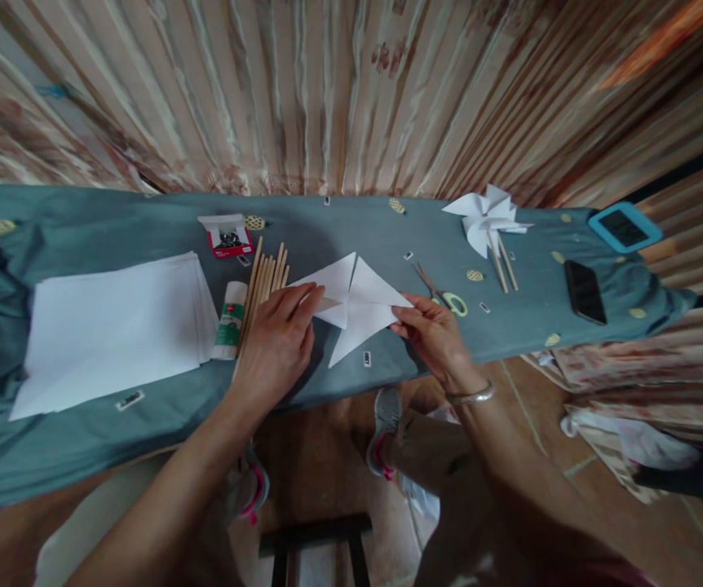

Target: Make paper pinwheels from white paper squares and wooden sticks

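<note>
A white paper square (364,314), cut in from its corners, is between my two hands over the cloth. My left hand (281,330) has its fingers closed on the paper's left side, where one corner is folded. At the right tip of the sheet, my right hand (430,328) pinches the paper between thumb and fingers. Several wooden sticks (266,273) lie beside and partly behind my left hand. A glue stick (229,322) with a green label is left of them. Scissors (444,295) with light green handles rest just beyond my right hand.
A stack of white paper (112,326) covers the left part of the table. Behind the glue stick stands a small red box (229,238) with dark pieces. Paper pinwheels (487,218) on sticks, a black phone (585,292) and a blue-framed device (624,227) lie to the right.
</note>
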{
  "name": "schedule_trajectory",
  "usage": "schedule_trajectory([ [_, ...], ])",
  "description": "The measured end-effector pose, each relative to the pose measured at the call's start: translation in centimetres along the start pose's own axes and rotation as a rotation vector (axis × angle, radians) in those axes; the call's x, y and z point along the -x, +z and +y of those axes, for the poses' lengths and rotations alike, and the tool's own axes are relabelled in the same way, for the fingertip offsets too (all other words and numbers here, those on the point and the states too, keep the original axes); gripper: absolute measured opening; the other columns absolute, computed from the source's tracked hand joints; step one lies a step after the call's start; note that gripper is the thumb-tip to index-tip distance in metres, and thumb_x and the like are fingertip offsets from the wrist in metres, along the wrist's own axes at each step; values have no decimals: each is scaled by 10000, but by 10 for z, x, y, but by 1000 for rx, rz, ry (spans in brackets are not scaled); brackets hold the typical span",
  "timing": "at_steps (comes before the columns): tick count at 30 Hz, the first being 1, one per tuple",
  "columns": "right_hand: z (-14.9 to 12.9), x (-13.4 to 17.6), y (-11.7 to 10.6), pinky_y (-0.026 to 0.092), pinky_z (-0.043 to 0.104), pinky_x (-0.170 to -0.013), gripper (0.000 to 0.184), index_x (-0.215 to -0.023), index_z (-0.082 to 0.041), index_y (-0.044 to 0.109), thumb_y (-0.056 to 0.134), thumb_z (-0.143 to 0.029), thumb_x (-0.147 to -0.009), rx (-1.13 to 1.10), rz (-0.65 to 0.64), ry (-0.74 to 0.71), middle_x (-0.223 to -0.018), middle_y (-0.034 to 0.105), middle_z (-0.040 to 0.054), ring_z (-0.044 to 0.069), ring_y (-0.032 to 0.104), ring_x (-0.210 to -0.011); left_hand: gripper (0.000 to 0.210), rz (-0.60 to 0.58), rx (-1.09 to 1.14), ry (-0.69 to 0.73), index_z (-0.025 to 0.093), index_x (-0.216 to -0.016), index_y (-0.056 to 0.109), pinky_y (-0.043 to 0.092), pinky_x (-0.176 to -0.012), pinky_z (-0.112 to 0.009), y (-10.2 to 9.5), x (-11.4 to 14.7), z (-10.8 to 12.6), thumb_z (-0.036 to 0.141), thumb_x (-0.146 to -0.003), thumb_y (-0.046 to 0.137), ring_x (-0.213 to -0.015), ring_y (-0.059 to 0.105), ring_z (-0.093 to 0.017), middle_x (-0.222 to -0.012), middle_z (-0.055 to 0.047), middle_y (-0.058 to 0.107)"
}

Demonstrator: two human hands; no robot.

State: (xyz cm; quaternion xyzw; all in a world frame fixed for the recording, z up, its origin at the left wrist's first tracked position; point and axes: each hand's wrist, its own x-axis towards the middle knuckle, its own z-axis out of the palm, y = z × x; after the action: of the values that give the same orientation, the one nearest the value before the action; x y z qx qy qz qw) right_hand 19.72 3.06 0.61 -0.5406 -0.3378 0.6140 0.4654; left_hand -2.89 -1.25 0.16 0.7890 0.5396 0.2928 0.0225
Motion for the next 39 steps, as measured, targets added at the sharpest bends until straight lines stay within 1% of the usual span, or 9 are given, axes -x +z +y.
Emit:
schedule_trajectory([
  [7, 9, 41, -5, 535, 163, -454, 308, -878, -175, 714, 826, -341, -644, 217, -263, 179, -757, 741, 27, 128, 701, -643, 369, 36, 33, 35, 164, -1297, 488, 452, -1013, -445, -12, 5, 11, 210, -931, 474, -1156, 521, -257, -1245, -121, 584],
  [10, 0, 48, -18, 474, 124, -431, 219, -797, -175, 718, 794, -354, -697, 389, -484, 237, -661, 722, 2, 80, 654, -558, 394, 8, 69, 155, 147, -1198, 540, 499, -910, -430, -10, 14, 24, 393, -893, 578, -1038, 555, -261, -1127, -117, 625],
  [14, -17, 48, -36, 379, 121, -370, 184, -767, -187, 733, 711, -368, -795, 596, -699, 195, -556, 669, -34, 36, 533, -424, 320, -127, 26, 199, 135, -1124, 580, 515, -867, -400, -1, 23, 36, 316, -865, 632, -1000, 575, -257, -1095, -110, 650],
  [18, -20, 45, -39, 463, 185, -458, 189, -832, -200, 737, 641, -362, -855, 687, -533, -136, -631, 703, -16, 81, 590, -510, 222, -182, -61, 188, 112, -1053, 615, 531, -830, -394, 3, 24, 39, 195, -848, 635, -944, 595, -259, -1014, -116, 669],
  [21, -11, 42, -31, 567, 330, -807, 203, -1044, -248, 720, 585, -283, -897, 837, -383, -461, -997, 754, 33, 170, 692, -911, 130, -238, -89, 165, 129, -976, 632, 538, -790, -380, 3, 23, 39, 173, -854, 620, -899, 608, -249, -959, -104, 673],
  [23, -4, 41, -26, 508, 415, -990, 287, -1156, -259, 682, 521, -215, -923, 950, -396, -613, -1184, 702, 53, 198, 636, -1119, 94, -259, -89, 156, 134, -945, 635, 539, -767, -360, 2, 22, 40, 170, -864, 607, -882, 614, -238, -936, -94, 673],
  [26, 6, 38, -23, 468, 465, -1056, 362, -1222, -234, 651, 456, -149, -929, 1038, -459, -756, -1242, 670, 80, 210, 584, -1211, 81, -259, -94, 165, 128, -928, 636, 538, -729, -347, 1, 22, 41, 161, -879, 581, -863, 618, -235, -917, -92, 671],
  [34, 7, 32, -26, 483, 446, -1024, 381, -1201, -242, 653, 508, -127, -868, 990, -473, -648, -1219, 675, 72, 208, 603, -1169, 162, -253, -93, 185, 113, -949, 651, 563, -728, -357, 3, 28, 38, 112, -913, 493, -854, 633, -230, -905, -106, 683],
  [39, 9, 28, -17, 543, 343, -757, 252, -1066, -246, 715, 664, -247, -819, 854, -424, -485, -956, 711, 43, 171, 644, -825, 179, -234, -106, 158, 108, -1005, 642, 584, -723, -363, 2, 29, 37, 90, -901, 498, -844, 656, -227, -939, -109, 702],
])
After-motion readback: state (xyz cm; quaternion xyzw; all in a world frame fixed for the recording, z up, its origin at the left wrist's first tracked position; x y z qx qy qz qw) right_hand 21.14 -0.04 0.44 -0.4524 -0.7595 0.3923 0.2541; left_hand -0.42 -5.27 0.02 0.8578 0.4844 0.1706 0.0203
